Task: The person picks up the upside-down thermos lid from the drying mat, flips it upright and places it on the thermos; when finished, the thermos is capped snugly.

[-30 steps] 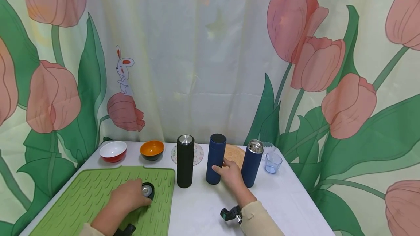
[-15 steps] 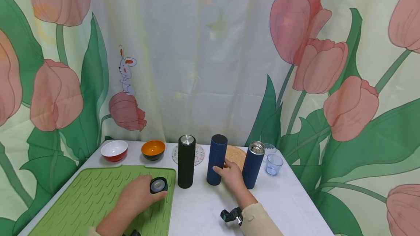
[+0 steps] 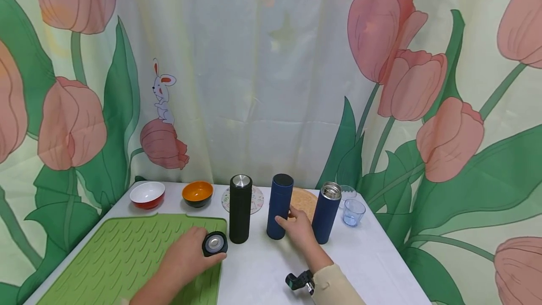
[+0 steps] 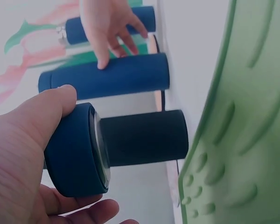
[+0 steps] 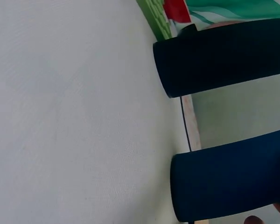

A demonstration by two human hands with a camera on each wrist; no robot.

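My left hand [image 3: 186, 255] holds a dark blue thermos lid [image 4: 72, 151] between thumb and fingers, its metal-lined underside facing up in the head view. The lid is above the right edge of the green mat, in front of the black thermos [image 3: 240, 215]. With my right hand [image 3: 301, 229] I grip the lower part of a capped blue thermos [image 3: 277, 204], thumb on its near side; some fingers are hidden behind it. Just to the right stands another blue thermos [image 3: 325, 215] without a lid, its steel mouth showing. All three thermoses are upright on the table.
A green drying mat [image 3: 127, 244] covers the table's left side. Behind it are a red-and-white bowl [image 3: 147, 194] and an orange bowl [image 3: 197, 193]. A patterned round mat [image 3: 257, 199], a round wooden board [image 3: 304, 199] and a clear glass [image 3: 353, 212] lie toward the back.
My left hand has carried the lid rightward across the green mat to its right edge, and the lid's underside has turned further up. My right hand and the thermoses have stayed put.
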